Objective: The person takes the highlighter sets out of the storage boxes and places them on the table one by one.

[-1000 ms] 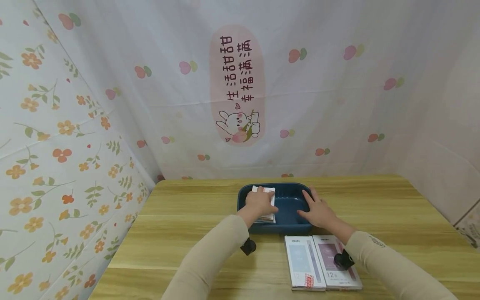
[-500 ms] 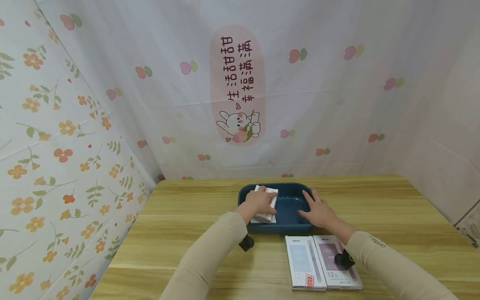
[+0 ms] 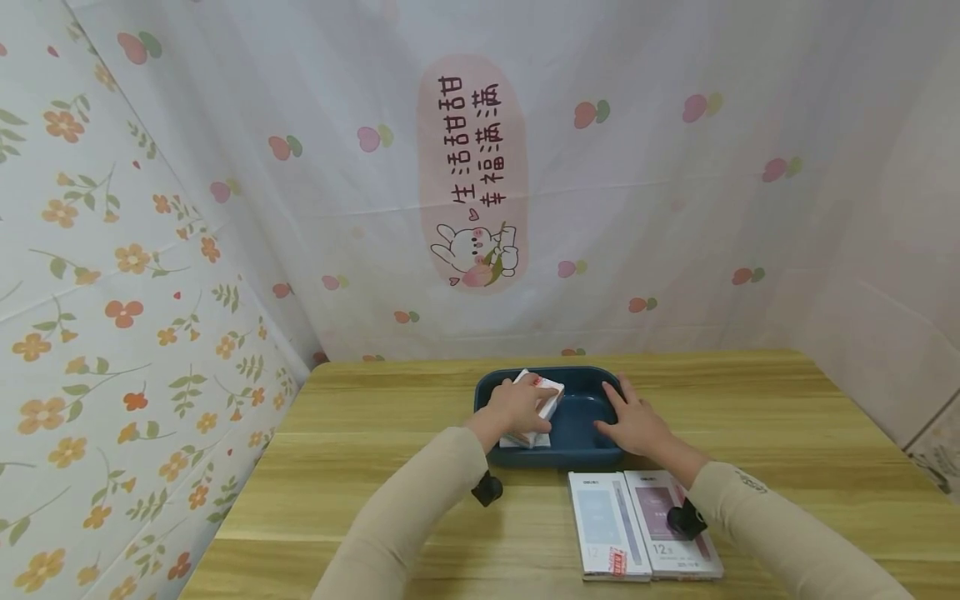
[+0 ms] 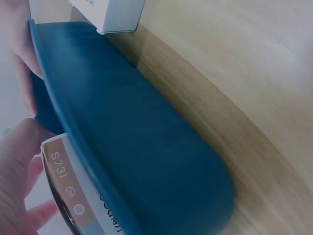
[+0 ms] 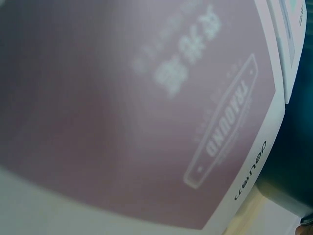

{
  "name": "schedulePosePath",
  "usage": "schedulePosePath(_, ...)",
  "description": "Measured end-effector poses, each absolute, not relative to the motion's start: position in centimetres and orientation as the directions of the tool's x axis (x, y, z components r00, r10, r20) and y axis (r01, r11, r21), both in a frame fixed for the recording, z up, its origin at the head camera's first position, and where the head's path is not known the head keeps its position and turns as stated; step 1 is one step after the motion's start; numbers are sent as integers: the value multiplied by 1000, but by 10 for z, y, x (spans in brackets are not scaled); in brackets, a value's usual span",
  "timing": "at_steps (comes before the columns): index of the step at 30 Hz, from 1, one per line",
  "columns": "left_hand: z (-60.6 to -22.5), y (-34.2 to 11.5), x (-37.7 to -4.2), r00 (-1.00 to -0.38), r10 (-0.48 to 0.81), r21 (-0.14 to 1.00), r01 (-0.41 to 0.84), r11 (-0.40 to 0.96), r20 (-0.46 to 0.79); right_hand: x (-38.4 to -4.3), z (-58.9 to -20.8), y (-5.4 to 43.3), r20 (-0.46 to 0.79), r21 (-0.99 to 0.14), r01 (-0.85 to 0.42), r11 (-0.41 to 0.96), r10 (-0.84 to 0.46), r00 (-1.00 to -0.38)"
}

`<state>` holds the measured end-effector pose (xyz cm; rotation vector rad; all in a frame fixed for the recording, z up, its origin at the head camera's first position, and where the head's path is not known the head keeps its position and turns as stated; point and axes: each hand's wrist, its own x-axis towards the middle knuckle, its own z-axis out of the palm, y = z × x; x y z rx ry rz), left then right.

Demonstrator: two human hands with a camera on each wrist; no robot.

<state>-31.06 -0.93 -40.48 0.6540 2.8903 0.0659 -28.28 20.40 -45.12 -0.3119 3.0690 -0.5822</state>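
Note:
A dark blue oblong plastic bin [image 3: 577, 457] stands on the table. Inside its left half my left hand [image 3: 516, 406] grips a small white cardboard box [image 3: 550, 403], which lies turned at an angle. In the left wrist view the box [image 4: 83, 196] shows a brown label reading S731, partly hidden by the bin wall [image 4: 132, 127]. Another white item [image 3: 543, 440] shows its edge beneath it. My right hand [image 3: 637, 425] rests on the bin's right rim, fingers spread, the thumb reaching over the inside.
Two flat white boxes lie side by side before the bin, one with a pale blue panel [image 3: 598, 512], one with a purple panel [image 3: 654, 510]. The purple one [image 5: 146, 122] fills the right wrist view. A patterned curtain [image 3: 660, 208] hangs behind the wooden table [image 3: 360, 433].
The box in my left hand has turned clockwise, its far end swinging slightly right, uncovering some of the white item beneath. My right hand has stayed on the rim.

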Motion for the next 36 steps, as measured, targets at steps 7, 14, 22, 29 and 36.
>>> schedulePosePath(7,-395,-16,-309,-851,509,40,508,860,-130,-283,-451,203,31,-366,-193,910,-195,-980)
schedulePosePath(14,-383,-25,-304,-799,589,-37,597,801,-121,-282,-452,204,43,-364,-196,911,-194,-980)
schedulePosePath(22,-369,-37,-290,-753,653,-57,658,751,-81,-282,-452,204,57,-365,-208,907,-202,-978)
schedulePosePath(29,-367,-48,-275,-733,673,-35,678,734,-96,-281,-451,203,60,-374,-212,903,-205,-977)
schedulePosePath(36,-369,-57,-258,-704,705,-5,708,706,-85,-281,-451,203,53,-364,-201,909,-195,-979)
